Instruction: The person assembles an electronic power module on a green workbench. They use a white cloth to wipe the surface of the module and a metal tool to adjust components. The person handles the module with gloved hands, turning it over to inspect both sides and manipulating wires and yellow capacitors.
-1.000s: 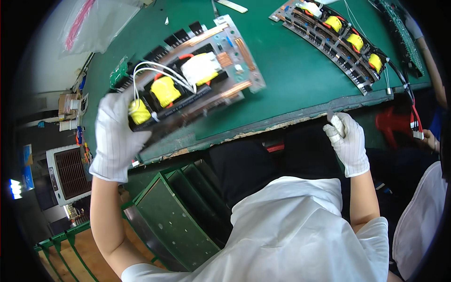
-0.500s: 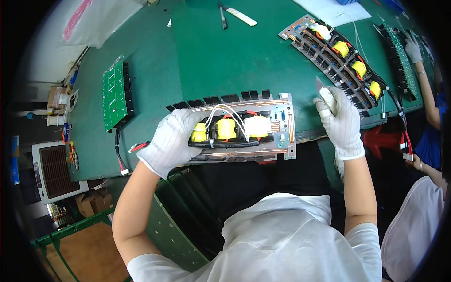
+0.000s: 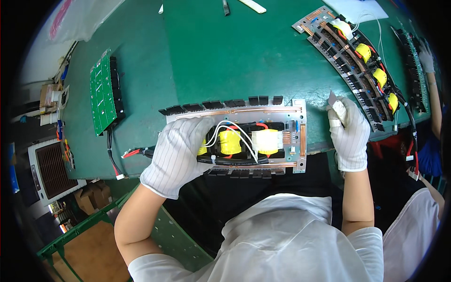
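Note:
A long circuit board (image 3: pixel 235 115) with yellow-wrapped coils, copper strips and rows of black components lies at the table's front edge. My left hand (image 3: pixel 181 152), in a white striped glove, is closed around its left part and partly hides one yellow coil (image 3: pixel 202 149). White wires (image 3: pixel 237 134) loop over the coils, and a black cable runs along the near side. To the right of the board, my gloved right hand (image 3: pixel 350 134) grips a small flat grey blade (image 3: pixel 332 99) with a white handle (image 3: pixel 339 112). Blade and board are apart.
A similar curved board (image 3: pixel 345 61) with yellow coils lies at the right, its cables hanging down. Beyond it, another person's gloved hand (image 3: pixel 426 58) touches a green board (image 3: pixel 413 70). A green board module (image 3: pixel 104 94) lies at the left, and white-handled tools (image 3: pixel 253 5) at the back.
My view has shifted, so the table's things sit elsewhere in the picture. My left hand has slid rightward along the board and covers more of a coil. My right hand still grips the blade.

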Tool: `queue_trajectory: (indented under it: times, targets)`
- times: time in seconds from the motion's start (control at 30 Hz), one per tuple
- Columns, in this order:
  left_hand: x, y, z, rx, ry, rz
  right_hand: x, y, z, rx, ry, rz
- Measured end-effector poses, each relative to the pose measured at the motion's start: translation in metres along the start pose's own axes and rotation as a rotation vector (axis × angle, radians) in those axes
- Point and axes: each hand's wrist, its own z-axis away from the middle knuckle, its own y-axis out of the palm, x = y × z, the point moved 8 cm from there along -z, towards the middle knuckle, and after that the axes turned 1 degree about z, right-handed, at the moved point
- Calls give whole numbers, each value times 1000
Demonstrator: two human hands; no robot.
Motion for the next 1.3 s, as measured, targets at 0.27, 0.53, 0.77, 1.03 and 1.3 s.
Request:
queue_trajectory:
  times: [0.27,0.53,0.77,1.03,1.3]
  targets:
    - [0,-1,1,-87,39,37,1,-1,0,4,10,-9]
    - [5,4,9,-114,35,-13,0,0,1,-8,-2,4]
    - [8,-7,12,-92,100,42,5,-10,3,-67,-58,-82]
    - [45,-5,51,-207,-20,15,36,-11,-1,113,-271,-120]
    - [47,-1,51,-263,-9,61,68,17,-29,456,-655,-44]
